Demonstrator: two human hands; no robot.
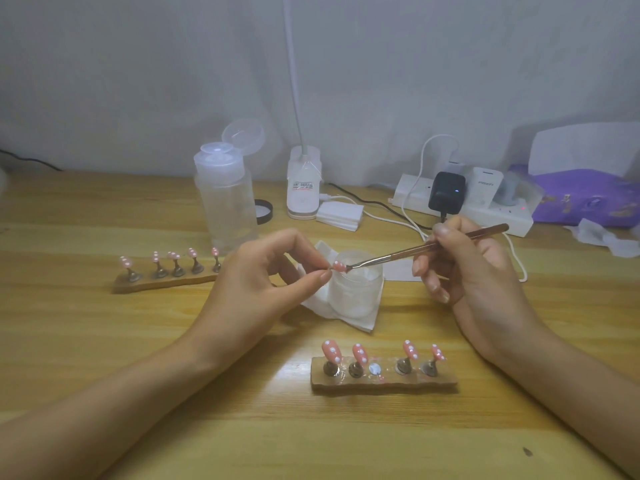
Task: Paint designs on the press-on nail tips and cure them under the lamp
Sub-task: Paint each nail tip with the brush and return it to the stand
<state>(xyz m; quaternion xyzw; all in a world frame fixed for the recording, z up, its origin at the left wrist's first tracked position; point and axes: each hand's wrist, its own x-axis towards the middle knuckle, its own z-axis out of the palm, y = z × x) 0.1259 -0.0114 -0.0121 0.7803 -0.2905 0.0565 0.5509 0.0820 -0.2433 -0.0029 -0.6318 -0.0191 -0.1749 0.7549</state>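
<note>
My left hand (270,271) pinches a small pink nail tip (338,266) with white dots, held over a frosted glass jar (355,292). My right hand (474,271) holds a thin rose-gold brush (426,247); its fine point touches the held tip. A wooden stand (382,377) near me carries several pink dotted tips, with one bare metal spot in its middle. A second wooden stand (162,277) at the left holds several more dotted tips. A white lamp base (303,188) stands at the back, its neck rising out of view.
The jar sits on a white tissue (360,322). A clear pump bottle (225,199) with its lid flipped up stands behind my left hand. A white power strip (485,206) with plugs and cables lies at the back right, beside a purple tissue pack (588,199).
</note>
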